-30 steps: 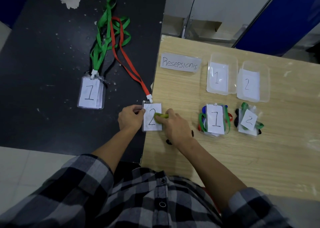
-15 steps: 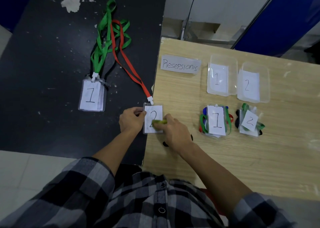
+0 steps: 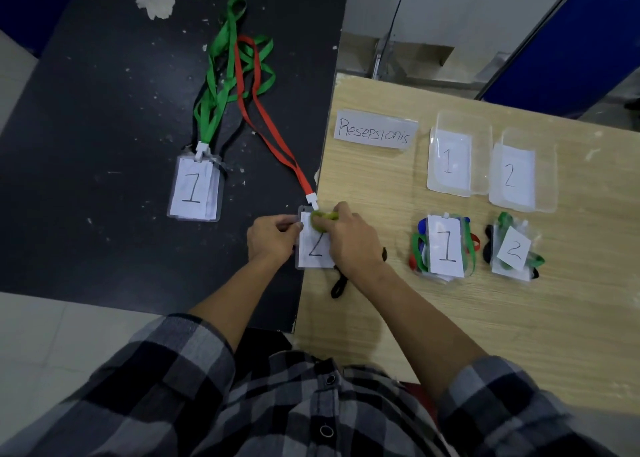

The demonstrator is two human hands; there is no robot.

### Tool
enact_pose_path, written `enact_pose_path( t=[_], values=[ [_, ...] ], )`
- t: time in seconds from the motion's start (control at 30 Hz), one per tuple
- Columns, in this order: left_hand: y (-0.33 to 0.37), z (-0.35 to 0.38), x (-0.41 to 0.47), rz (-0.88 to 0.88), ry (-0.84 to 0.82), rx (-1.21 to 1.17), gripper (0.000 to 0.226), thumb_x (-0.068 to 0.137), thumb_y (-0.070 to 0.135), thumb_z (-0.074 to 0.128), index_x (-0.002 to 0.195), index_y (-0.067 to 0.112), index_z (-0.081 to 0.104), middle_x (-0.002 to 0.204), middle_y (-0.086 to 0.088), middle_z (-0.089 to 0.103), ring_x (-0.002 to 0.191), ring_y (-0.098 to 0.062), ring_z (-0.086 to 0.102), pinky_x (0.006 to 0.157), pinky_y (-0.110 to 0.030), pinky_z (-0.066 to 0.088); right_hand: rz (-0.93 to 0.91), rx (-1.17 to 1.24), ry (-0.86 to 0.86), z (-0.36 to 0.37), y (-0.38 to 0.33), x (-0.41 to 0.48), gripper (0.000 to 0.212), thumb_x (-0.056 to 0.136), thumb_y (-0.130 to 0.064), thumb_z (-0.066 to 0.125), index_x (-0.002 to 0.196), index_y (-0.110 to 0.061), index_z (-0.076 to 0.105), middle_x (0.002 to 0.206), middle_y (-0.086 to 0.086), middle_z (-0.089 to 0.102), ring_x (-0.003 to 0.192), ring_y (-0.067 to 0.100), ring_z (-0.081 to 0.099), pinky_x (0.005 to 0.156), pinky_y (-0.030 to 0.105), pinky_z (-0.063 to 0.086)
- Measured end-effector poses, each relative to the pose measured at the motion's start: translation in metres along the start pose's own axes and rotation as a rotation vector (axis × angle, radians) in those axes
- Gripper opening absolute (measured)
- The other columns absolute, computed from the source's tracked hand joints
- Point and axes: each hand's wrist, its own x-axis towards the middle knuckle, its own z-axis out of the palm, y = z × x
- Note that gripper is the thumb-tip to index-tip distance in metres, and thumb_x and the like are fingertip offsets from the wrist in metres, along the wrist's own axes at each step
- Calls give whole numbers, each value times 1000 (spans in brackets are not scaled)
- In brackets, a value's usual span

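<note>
The badge marked 2 lies across the seam between the black table and the wooden table. The left hand pinches its left edge to steady it, while the fingers of the right hand curl round a small green band at its far end, probably to bind it. Far right, tub 1 and tub 2 seem to hold only paper labels.

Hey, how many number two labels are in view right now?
3. One in the badge holder that the left hand pinches, one in the rightmost clear tub, one on the lanyard bundle in front of that tub. Others may be hidden inside bundles.
</note>
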Motion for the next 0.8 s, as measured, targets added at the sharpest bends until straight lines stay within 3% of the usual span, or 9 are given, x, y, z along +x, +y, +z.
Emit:
enact_pose_path(
  t=[0.07,0.2,0.33,0.47,0.63,0.8],
  values=[
    [-1,1,0,11,4,-6,18,86,23,77,103,22,78,94,5,76,84,-15,73,79,-41,62,31,-2,1,-2,-1,1,49,95,-9,54,138,-33,54,122,8,43,94,28,52,61,35,37],
    [-3,2,-2,10,3,5,18,86,28,75,104,27,77,98,9,76,88,-14,73,81,-41,61,-138,-76,-58,0,-4,-8,47,96,-16,55,140,-33,49,121,9,42,91,26,52,59,36,36],
    [-2,4,-3,-33,24,3,19,84,33,75,103,32,77,98,12,76,88,-14,72,80,-41,61,23,-60,-15,-4,5,-4,52,92,-8,57,138,-30,49,124,10,41,92,29,53,58,36,38],
    [4,4,-8,-21,23,58,19,87,34,73,105,34,77,100,13,75,87,-12,72,81,-39,61,-176,-101,-79,-4,1,-6,45,94,-15,58,136,-31,51,118,8,42,91,27,53,58,36,39],
    [10,6,-17,-5,4,127,19,91,38,66,107,40,75,103,15,75,90,-11,70,86,-38,58,-41,-78,-29,-3,8,0,58,93,-8,59,142,-33,45,113,8,42,84,25,51,56,35,41],
    [10,4,-15,-18,-39,67,17,91,35,65,99,48,74,92,16,75,84,-12,71,82,-39,60,-94,-39,-35,2,9,-2,43,96,-14,56,134,-34,54,108,7,43,81,25,54,55,34,38]
  ],
)
